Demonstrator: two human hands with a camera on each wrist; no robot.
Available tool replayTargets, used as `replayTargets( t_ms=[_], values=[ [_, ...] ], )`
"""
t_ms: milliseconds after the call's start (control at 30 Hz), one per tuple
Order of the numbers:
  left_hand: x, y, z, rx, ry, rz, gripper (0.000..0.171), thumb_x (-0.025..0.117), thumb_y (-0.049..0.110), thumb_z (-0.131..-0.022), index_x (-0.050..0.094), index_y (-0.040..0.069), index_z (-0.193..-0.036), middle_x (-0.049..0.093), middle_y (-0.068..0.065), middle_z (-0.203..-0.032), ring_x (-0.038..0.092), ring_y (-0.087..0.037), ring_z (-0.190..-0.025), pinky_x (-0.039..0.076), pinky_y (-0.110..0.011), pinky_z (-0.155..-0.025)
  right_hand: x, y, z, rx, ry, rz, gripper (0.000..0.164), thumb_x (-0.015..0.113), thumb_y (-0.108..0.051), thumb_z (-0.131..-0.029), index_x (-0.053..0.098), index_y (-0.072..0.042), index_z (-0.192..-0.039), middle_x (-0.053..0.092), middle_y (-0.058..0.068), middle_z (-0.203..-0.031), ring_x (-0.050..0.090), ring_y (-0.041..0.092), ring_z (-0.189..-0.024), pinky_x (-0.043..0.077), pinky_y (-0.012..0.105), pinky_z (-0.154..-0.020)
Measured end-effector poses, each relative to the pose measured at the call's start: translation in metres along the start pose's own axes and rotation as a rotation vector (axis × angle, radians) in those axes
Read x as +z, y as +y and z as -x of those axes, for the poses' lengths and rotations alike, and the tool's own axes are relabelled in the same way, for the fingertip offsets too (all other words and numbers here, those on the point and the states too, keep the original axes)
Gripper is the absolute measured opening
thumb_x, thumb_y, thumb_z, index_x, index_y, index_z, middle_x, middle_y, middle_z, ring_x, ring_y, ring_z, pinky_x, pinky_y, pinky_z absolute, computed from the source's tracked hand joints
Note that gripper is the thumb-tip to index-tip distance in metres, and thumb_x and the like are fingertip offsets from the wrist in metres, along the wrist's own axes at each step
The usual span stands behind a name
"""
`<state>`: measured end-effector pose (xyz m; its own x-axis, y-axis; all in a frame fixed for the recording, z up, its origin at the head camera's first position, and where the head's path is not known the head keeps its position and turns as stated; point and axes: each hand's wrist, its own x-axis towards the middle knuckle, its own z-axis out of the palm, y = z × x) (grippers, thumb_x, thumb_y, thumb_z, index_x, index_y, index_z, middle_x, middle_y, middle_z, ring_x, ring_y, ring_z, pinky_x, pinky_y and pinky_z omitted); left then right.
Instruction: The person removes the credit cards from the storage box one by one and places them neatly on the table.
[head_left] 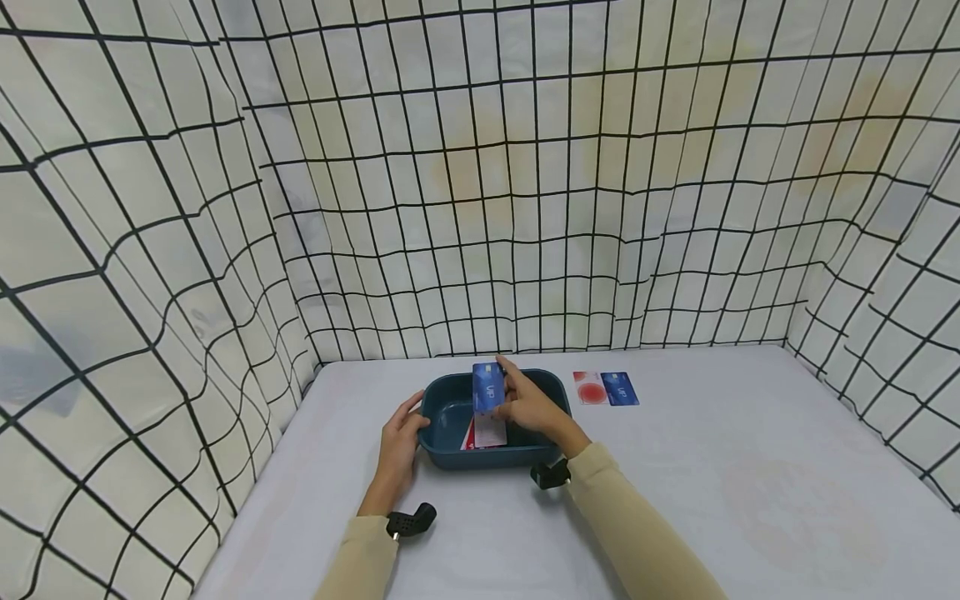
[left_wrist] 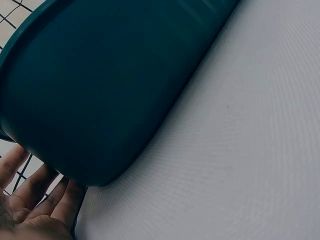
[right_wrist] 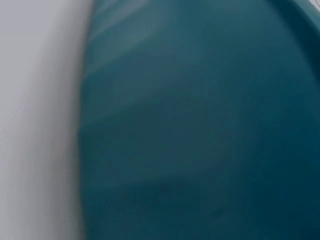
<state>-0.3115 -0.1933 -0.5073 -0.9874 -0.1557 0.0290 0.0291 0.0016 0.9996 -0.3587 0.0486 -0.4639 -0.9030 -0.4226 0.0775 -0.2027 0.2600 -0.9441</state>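
In the head view, a dark teal plastic basin (head_left: 457,458) stands on the white-covered table. My right hand (head_left: 528,406) pinches a blue card (head_left: 488,387) with white lettering, held upright over the basin. Below it, inside, a pale card (head_left: 491,432) overlaps a red-and-white card (head_left: 469,437). My left hand (head_left: 401,442) grips the basin's left end, thumb at the rim. From the left wrist, the fingers of that hand (left_wrist: 37,200) lie against the basin's outer wall (left_wrist: 100,95). The right wrist view shows only the basin's side (right_wrist: 165,125) and the tablecloth; the hand is out of it.
Right of the basin, a red-and-white card (head_left: 591,388) and another blue card (head_left: 619,389) lie side by side on the white tabletop (head_left: 750,483). Black netting (head_left: 555,200) over pale sheeting encloses the back and sides.
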Motion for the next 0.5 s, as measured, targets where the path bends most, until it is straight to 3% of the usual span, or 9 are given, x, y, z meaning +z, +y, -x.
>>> replayTargets(
  t_ms=[500],
  values=[
    [0.001, 0.002, 0.0, -0.017, 0.002, -0.01, 0.054, 0.049, 0.009, -0.097, 0.051, 0.019, -0.151, 0.051, -0.016, -0.153, 0.051, -0.031, -0.138, 0.039, -0.049, -0.114, -0.015, -0.009, 0.011, -0.04, 0.081, 0.018, 0.096, 0.062, 0.002, -0.091, 0.01, -0.03, -0.165, 0.054, 0.016, -0.12, 0.055, 0.025, -0.091, 0.048, 0.032, -0.074]
  ],
)
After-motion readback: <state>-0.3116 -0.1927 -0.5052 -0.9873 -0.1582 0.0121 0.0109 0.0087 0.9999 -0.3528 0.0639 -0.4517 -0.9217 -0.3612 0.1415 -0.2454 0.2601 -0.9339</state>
